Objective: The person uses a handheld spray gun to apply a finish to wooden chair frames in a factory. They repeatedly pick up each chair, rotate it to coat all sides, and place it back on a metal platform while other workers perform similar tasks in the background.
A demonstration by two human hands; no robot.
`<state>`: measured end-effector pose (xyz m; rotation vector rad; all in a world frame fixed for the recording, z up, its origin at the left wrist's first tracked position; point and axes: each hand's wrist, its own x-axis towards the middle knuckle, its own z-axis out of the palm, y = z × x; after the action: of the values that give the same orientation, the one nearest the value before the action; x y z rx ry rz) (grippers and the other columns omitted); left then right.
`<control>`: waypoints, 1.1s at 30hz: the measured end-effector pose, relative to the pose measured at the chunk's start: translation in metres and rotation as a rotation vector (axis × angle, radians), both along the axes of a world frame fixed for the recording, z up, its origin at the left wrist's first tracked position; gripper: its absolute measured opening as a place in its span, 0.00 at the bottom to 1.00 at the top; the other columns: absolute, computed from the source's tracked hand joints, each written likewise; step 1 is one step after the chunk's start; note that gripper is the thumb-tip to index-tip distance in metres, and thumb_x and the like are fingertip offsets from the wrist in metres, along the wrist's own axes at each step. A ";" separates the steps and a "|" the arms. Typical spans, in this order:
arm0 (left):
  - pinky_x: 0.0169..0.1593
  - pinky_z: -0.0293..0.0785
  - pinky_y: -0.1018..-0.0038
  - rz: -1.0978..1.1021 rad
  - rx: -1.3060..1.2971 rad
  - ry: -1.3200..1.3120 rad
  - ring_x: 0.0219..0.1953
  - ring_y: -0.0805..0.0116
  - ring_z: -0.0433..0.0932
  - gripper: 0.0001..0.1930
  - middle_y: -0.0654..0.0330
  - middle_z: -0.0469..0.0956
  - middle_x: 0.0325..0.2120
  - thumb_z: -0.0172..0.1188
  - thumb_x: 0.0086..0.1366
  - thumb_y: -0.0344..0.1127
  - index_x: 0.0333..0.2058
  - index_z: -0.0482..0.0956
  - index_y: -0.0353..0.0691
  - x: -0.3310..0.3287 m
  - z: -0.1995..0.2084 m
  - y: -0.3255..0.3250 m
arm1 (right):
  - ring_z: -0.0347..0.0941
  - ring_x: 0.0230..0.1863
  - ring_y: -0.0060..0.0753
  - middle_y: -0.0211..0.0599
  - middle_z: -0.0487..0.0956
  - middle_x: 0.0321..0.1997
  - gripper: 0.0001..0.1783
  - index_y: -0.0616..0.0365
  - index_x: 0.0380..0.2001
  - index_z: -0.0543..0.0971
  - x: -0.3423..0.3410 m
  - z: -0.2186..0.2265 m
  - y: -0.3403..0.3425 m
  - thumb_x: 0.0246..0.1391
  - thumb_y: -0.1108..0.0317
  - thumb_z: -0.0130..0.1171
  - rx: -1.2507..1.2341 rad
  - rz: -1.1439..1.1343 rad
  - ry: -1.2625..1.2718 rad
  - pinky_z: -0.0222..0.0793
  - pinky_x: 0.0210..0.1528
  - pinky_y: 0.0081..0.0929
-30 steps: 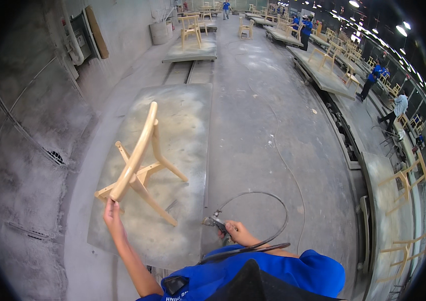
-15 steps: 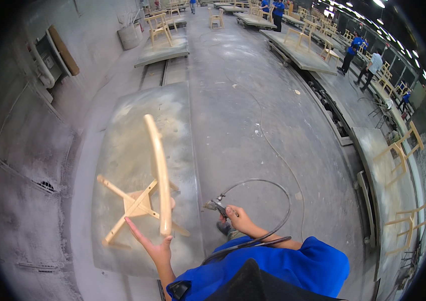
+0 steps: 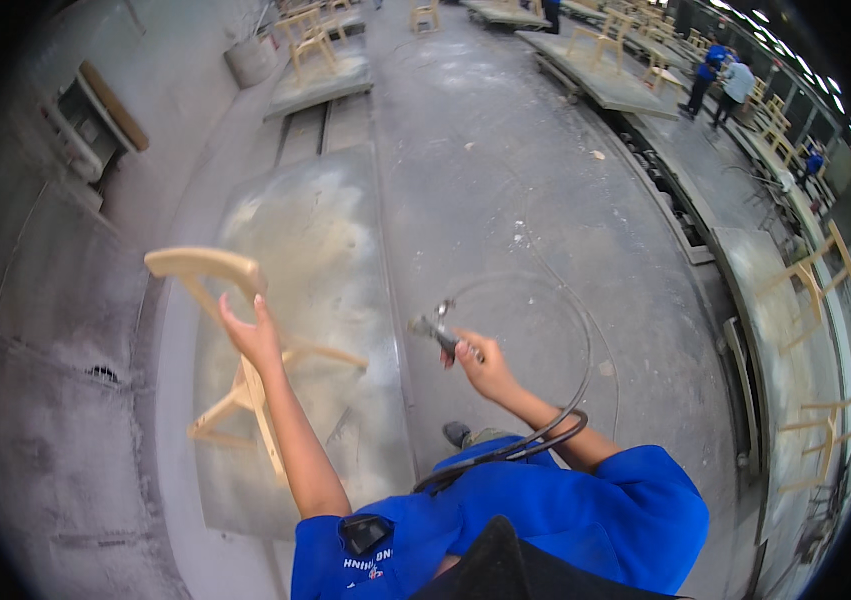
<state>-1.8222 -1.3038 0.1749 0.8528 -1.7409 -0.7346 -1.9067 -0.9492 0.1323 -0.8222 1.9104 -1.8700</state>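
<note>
A pale wooden chair frame (image 3: pixel 243 395) with a curved top rail (image 3: pixel 203 263) stands tilted or mid-turn over the grey platform (image 3: pixel 315 220) on my left. My left hand (image 3: pixel 255 338) reaches up to the near end of the rail, thumb and fingers spread apart. The fingertips are at the rail's underside; whether they press on it I cannot tell. In front of my body, my right hand (image 3: pixel 483 368) is wrapped around a spray gun (image 3: pixel 435 330), its nozzle toward the platform. A dark hose (image 3: pixel 587 350) loops from the gun around my right forearm.
Another platform (image 3: pixel 320 92) with chairs lies ahead, beside a round bin (image 3: pixel 249 62). Along the right, a floor track (image 3: pixel 657 185) runs beside platforms carrying chairs (image 3: pixel 830 430). Two people (image 3: pixel 720 85) stand far right. A grey wall (image 3: pixel 25 320) borders the left.
The chair has turned, its curved rail swinging from lengthwise to the far left. My left hand has moved forward and left with it. The spray gun has shifted slightly forward in my right hand.
</note>
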 end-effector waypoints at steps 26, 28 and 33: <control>0.33 0.69 0.77 -0.070 1.097 -0.239 0.27 0.79 0.72 0.16 0.67 0.78 0.25 0.59 0.72 0.42 0.38 0.82 0.32 0.384 -0.230 0.363 | 0.70 0.17 0.23 0.35 0.78 0.23 0.43 0.64 0.36 0.79 0.023 -0.102 -0.166 0.67 0.30 0.34 0.032 -0.079 -0.645 0.57 0.15 0.21; 0.32 0.68 0.78 0.028 1.124 -0.297 0.27 0.80 0.71 0.16 0.68 0.77 0.22 0.61 0.70 0.42 0.33 0.82 0.32 0.370 -0.206 0.357 | 0.72 0.18 0.24 0.35 0.77 0.22 0.42 0.62 0.35 0.79 0.017 -0.142 -0.160 0.66 0.29 0.36 0.136 -0.170 -0.670 0.57 0.15 0.21; 0.30 0.67 0.75 0.131 1.131 -0.304 0.25 0.77 0.71 0.16 0.65 0.75 0.18 0.62 0.66 0.40 0.26 0.82 0.32 0.331 -0.156 0.327 | 0.72 0.18 0.25 0.32 0.75 0.21 0.42 0.60 0.34 0.78 0.006 -0.197 -0.142 0.63 0.27 0.39 0.344 -0.316 -0.759 0.55 0.14 0.22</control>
<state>-1.4908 -0.9770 0.0188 1.8800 -1.4066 -1.5998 -1.9008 -1.0914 -0.0651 0.2898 1.8088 -1.5930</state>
